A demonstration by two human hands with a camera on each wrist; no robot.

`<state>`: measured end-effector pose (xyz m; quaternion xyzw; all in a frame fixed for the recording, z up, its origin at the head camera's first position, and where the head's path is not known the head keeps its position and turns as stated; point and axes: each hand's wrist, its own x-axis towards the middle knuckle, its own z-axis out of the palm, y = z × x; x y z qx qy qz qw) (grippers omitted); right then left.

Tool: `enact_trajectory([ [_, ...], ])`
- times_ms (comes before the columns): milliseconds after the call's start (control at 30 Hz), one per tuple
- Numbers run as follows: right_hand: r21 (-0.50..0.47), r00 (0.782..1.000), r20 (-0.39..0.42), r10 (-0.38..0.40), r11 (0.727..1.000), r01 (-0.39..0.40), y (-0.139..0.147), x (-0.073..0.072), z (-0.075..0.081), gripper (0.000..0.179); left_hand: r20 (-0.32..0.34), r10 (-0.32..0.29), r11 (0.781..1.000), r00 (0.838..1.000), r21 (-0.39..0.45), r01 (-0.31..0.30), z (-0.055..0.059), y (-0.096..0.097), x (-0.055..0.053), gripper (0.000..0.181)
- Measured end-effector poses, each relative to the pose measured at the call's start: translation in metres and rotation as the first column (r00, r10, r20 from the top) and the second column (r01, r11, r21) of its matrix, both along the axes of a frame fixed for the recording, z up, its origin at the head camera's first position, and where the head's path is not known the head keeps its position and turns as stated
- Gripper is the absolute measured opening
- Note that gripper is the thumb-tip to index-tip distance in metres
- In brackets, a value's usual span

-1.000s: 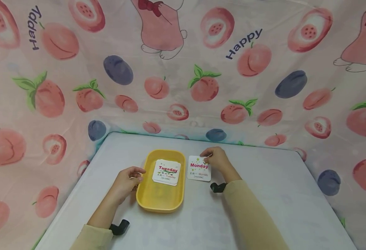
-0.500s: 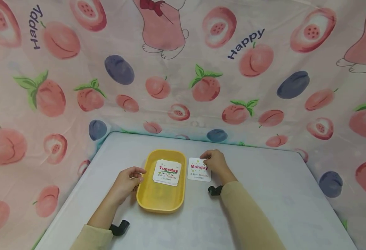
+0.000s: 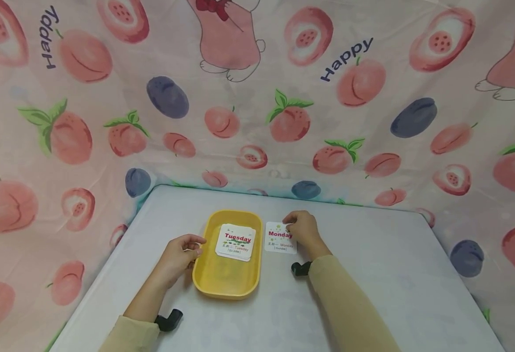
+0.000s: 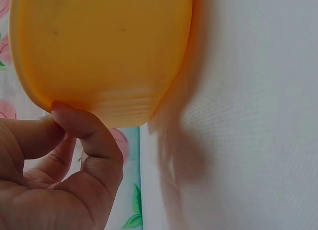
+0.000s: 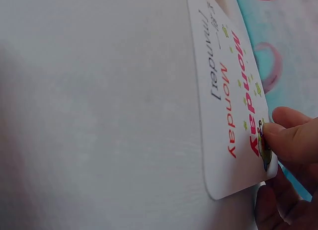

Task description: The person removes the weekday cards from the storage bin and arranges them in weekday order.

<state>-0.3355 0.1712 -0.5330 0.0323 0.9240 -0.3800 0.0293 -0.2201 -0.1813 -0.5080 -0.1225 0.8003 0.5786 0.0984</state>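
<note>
My left hand [image 3: 179, 259] pinches the left rim of a yellow tray [image 3: 226, 288] between thumb and fingertips; the left wrist view shows the grip at the tray's edge [image 4: 94, 111]. Inside the tray lies a small stack of white cards, with a "Tuesday" card [image 3: 234, 242] on top. Just right of the tray, my right hand [image 3: 304, 230] holds a white "Monday" card [image 3: 279, 242] by its upper right corner. In the right wrist view the thumb [image 5: 293, 140] presses on the printed face of the card [image 5: 226, 106], other fingers curled at its edge.
A white-covered table [image 3: 371, 274] lies under everything. Behind it and at the sides hangs a cloth [image 3: 248, 112] printed with peaches and rabbits. A black wrist-worn piece [image 3: 169, 320] sits at the left wrist, another [image 3: 301, 269] at the right.
The Monday card has come down slightly at its upper edge and now looks flat beside the tray, still in my right hand. My left hand and the tray have barely moved.
</note>
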Motion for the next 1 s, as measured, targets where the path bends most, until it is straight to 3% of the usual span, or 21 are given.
enact_trajectory([
  [467,-0.008,0.997,-0.032,-0.066,0.998,0.066,0.007,0.000,-0.006,0.023,-0.009,-0.009,1.000,1.000,0.008,0.009,0.002,0.003,0.002,0.029],
  [1000,-0.048,0.993,-0.094,-0.065,0.997,0.061,0.011,0.006,0.013,0.039,-0.016,-0.015,1.000,1.000,0.009,0.015,-0.002,-0.001,0.001,0.028],
])
